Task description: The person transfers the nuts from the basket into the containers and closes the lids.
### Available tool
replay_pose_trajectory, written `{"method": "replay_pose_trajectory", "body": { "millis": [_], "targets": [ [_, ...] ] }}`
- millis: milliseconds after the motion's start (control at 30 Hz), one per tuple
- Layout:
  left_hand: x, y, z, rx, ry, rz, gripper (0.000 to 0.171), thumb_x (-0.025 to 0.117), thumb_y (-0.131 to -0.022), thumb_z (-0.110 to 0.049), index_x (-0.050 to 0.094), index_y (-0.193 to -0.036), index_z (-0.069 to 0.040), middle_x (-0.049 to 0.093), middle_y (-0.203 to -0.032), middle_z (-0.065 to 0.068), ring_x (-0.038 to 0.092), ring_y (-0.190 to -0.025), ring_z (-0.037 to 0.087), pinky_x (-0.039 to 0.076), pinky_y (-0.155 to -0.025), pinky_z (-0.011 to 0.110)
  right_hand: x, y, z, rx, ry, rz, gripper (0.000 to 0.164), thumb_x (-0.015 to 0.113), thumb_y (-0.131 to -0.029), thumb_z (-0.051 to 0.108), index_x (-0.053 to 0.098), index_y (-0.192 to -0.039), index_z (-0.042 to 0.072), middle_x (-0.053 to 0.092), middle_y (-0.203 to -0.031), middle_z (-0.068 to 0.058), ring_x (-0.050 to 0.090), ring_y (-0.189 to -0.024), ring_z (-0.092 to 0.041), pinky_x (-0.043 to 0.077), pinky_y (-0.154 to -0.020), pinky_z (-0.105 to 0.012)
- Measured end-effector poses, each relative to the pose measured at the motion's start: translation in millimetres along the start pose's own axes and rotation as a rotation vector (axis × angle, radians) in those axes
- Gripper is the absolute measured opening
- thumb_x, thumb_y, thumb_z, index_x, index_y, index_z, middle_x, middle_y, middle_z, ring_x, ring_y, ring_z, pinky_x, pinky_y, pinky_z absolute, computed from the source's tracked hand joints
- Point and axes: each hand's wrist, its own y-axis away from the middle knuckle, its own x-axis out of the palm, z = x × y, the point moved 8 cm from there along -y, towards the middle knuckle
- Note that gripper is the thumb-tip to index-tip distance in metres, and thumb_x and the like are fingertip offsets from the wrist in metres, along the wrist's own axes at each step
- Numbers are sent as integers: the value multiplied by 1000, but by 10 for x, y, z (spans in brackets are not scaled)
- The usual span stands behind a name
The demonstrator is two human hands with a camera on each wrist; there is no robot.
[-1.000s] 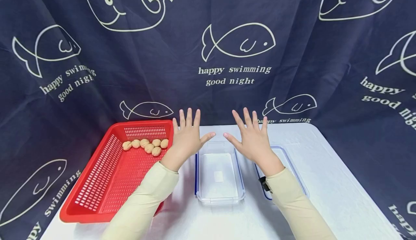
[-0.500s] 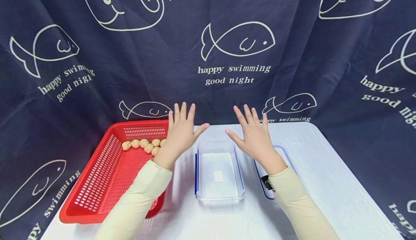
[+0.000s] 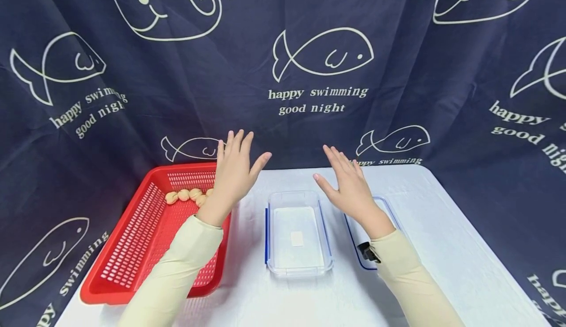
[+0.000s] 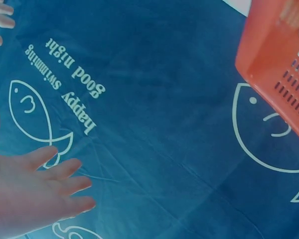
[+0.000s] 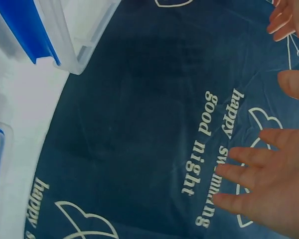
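All pieces laid out, nothing gripped

Walnuts [image 3: 183, 195]: a cluster, toward the far end of the basket; some hidden from us by the left wrist.
Basket [image 3: 106, 297]: red plastic, perforated, at left on the white-covered desk [image 3: 442, 228].
Storage box [image 3: 298, 219]: clear plastic, blue edging, uncovered, in the middle; we see a pale label on its base and no walnut inside.
Lid [image 3: 359, 231]: clear, blue-rimmed, lying to the right of the box, partly behind the right forearm.
Left hand [image 3: 234, 172]: raised, fingers extended, thumb wide, holding nothing.
Right hand [image 3: 349, 189]: raised, fingers extended and fairly close together, thumb well out, holding nothing.

Step in hand: we judge it a free-handed stage, no handling begun. A next move on the walnuts would, in our judgement, call for lowering the left hand into the basket and narrowing its fingers round one.
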Motion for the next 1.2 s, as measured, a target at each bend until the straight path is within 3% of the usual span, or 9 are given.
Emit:
{"method": "replay_pose_trajectory", "body": {
  "millis": [333, 567, 900, 1200],
  "targets": [
    [-153, -5, 155, 38, 74, -144, 58, 53, -97, -38, 45, -139, 2, 45, -141, 21, 32, -137, 38, 11, -117, 50, 92, 86, -194, 39, -261, -10, 62, 53, -99, 31, 28, -152, 11, 30, -154, -13, 29, -140, -33, 25, -112, -52],
    [-238, 7, 323, 34, 173, -242, 48, 56, -97, -27, 51, -134, 3, 51, -136, 21, 39, -132, 37, 20, -114, 50, 210, 205, -337, 111, -416, -13, 56, 51, -100, 27, 33, -150, 9, 37, -151, -14, 37, -136, -34, 29, -111, -51],
    [-218, -17, 596, -26, 288, -229, 45, 54, -98, -25, 51, -135, 0, 51, -135, 20, 42, -129, 36, 29, -109, 51, 430, 366, -412, 153, -600, 8, 51, 52, -99, 12, 35, -143, -6, 39, -145, -27, 37, -133, -42, 31, -110, -50],
    [-170, -16, 912, -89, 407, -224, 43, 53, -99, -24, 52, -135, -1, 52, -135, 18, 45, -129, 33, 33, -108, 48, 765, 539, -584, 188, -626, 73, 50, 53, -99, 13, 37, -142, -7, 38, -145, -27, 36, -134, -43, 32, -108, -51]
  ]
}}
